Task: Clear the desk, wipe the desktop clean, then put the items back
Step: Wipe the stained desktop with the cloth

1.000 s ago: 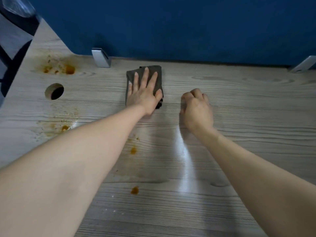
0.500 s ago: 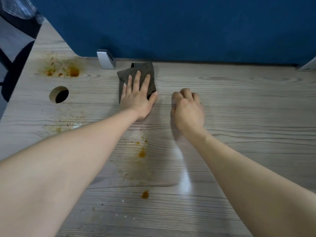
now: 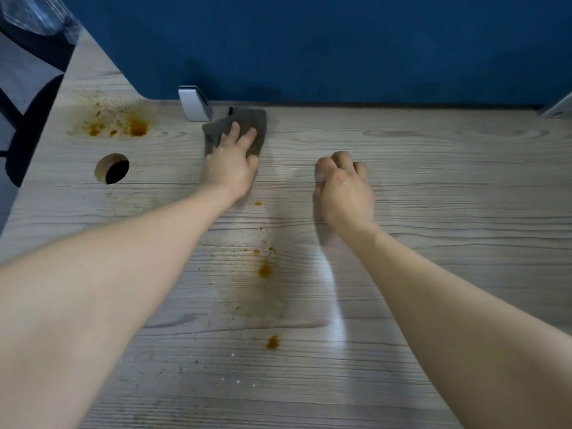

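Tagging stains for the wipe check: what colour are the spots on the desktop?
Orange-brown stains on the pale grey wood-grain desktop; seen in the head view.

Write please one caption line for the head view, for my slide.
Left hand presses a grey cloth on the wooden desk near orange stains; right hand rests curled.

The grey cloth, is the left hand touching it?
Touching. The head view shows the left hand lying flat on the grey folded cloth, its fingers spread straight over it and pressing it onto the wooden desktop.
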`<state>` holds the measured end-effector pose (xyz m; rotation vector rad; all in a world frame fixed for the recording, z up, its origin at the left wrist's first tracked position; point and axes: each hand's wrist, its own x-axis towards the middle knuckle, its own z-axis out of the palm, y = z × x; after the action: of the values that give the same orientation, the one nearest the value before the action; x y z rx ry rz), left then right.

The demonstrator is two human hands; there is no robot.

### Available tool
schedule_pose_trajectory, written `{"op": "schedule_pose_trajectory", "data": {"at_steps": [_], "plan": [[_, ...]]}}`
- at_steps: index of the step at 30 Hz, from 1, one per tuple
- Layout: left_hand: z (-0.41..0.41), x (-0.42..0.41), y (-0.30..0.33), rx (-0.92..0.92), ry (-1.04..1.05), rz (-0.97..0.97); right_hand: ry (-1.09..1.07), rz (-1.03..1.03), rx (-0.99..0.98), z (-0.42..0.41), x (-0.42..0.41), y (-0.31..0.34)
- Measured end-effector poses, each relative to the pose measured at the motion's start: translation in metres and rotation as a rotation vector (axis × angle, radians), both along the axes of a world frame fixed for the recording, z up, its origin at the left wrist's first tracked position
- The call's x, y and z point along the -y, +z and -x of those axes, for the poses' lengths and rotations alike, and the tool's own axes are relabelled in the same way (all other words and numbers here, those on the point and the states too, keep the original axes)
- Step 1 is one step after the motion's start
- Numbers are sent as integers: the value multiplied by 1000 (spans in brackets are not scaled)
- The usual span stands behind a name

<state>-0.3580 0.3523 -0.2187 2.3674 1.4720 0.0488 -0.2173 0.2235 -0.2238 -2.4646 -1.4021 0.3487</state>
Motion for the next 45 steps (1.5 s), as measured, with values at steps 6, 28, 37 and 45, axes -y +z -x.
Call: {"op": "schedule_pose_trajectory", "data": {"at_steps": [6, 28, 37, 45], "plan": [[27, 25, -4, -7, -225, 37, 7, 0, 11, 4, -1, 1], [35, 40, -2, -57, -90, 13, 43, 80, -70, 6, 4, 12], [58, 88, -1, -80, -508, 51, 99, 30, -26, 25, 29, 13], [45, 82, 4, -103, -186, 39, 89, 62, -70, 35, 39, 10]]}}
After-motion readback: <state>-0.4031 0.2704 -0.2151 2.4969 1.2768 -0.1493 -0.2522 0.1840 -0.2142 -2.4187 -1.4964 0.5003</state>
